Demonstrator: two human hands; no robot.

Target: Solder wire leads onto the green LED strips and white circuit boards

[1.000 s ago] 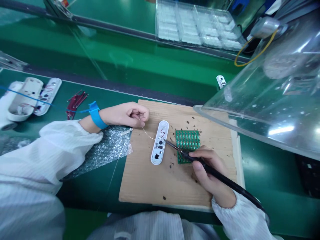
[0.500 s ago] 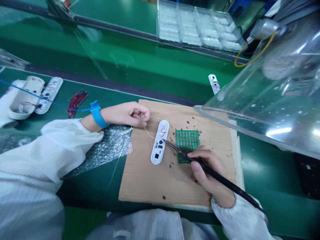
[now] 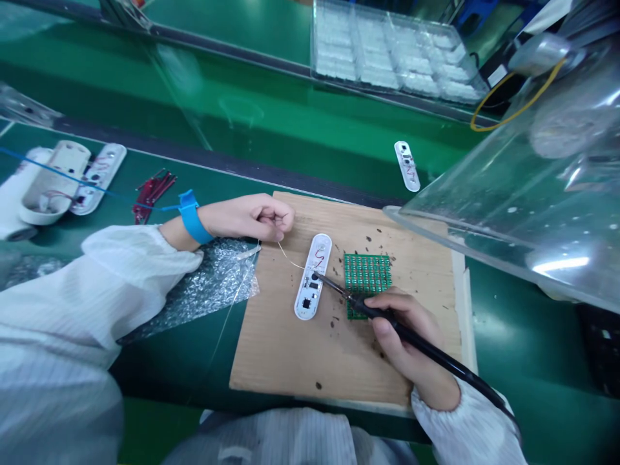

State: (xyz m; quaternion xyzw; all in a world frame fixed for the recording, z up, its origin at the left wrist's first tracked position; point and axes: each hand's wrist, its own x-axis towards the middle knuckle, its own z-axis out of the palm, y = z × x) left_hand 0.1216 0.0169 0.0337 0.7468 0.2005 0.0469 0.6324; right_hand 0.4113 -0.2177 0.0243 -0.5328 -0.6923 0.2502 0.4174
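A white oblong housing with a small circuit board inside lies on a cardboard sheet. My right hand grips a black soldering iron like a pen, its tip touching the board in the housing. My left hand, with a blue wrist strap, is closed in a pinch on a thin solder wire that runs to the housing. A green panel of small boards lies just right of the housing, partly under my right hand.
A clear plastic hood overhangs the right side. Another white housing lies on the green belt beyond the cardboard. Bubble wrap lies under my left forearm. Red wires and white housing parts sit at left. A clear tray stands at the back.
The white housing on the belt has travelled left, out from behind the clear hood. Both hands hold nearly the same pose over the housing on the cardboard.
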